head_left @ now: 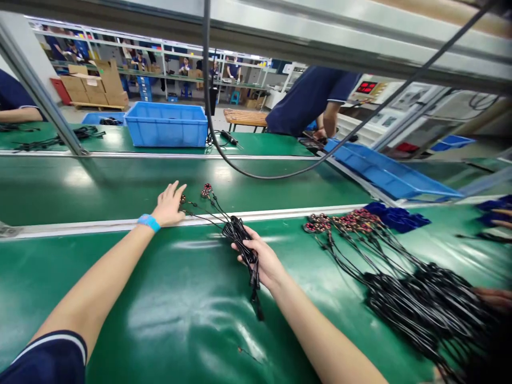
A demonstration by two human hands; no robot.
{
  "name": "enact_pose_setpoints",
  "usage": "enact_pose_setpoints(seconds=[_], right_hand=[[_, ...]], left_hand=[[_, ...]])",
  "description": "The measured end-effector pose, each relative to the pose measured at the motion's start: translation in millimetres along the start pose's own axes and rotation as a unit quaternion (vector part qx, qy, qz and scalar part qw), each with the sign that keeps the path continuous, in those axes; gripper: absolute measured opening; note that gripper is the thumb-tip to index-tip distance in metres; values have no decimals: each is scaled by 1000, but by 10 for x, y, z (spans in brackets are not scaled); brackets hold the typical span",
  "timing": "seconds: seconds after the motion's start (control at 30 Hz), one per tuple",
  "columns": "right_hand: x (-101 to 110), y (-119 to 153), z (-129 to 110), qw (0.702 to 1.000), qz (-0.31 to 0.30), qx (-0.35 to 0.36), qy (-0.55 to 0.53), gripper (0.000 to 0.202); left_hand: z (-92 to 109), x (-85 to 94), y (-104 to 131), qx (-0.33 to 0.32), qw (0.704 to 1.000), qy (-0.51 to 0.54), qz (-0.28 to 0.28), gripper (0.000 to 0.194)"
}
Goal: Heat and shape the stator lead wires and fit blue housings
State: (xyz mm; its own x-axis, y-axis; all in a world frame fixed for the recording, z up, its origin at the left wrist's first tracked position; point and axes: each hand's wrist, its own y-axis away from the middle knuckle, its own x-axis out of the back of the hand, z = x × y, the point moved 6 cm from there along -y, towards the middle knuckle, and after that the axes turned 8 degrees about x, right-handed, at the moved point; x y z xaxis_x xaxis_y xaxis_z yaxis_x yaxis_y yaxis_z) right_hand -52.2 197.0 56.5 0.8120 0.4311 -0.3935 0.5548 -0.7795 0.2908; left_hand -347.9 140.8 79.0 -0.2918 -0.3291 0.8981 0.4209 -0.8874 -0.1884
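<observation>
My right hand (262, 256) is wrapped round a coiled bundle of black cables (236, 230), whose plug ends (256, 304) hang below over the green work surface. Thin leads run from the bundle up to small round copper-red coils (206, 190) lying across the white rail. Beside those leads, my left hand (170, 205) has its fingers stretched out, with a blue band (149, 222) on the wrist. Another small coil (183, 199) shows right by its fingers, partly hidden; whether they touch is hard to tell.
To the right lies a big pile of black cables (424, 298) with coil ends (356, 220) and dark blue cloth (400, 217). Blue bins (166, 125) stand beyond the sunken green belt (120, 186). A loose black cable (260, 176) sags across the front. Co-workers' arms (331, 117) are nearby.
</observation>
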Motion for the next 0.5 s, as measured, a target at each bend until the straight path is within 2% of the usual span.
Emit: enact_pose_setpoints(seconds=[0.07,0.13,0.3,0.4,0.5], right_hand=[[35,3,-22,1000,6,5,-1,54],[79,2,-26,1000,15,5,-7,54],[227,-22,-45,999,37,14,-27,55],[322,-49,-78,997,57,22,-40,54],[387,-78,-117,997,62,27,-46,53]], left_hand=[[-236,-105,-172,19,999,-24,-29,94],[-242,-255,-333,7,998,-40,-47,87],[235,-594,-733,-19,997,-74,-30,78],[485,-704,-923,-11,996,-93,-7,64],[613,-767,-1043,11,994,-108,8,50]])
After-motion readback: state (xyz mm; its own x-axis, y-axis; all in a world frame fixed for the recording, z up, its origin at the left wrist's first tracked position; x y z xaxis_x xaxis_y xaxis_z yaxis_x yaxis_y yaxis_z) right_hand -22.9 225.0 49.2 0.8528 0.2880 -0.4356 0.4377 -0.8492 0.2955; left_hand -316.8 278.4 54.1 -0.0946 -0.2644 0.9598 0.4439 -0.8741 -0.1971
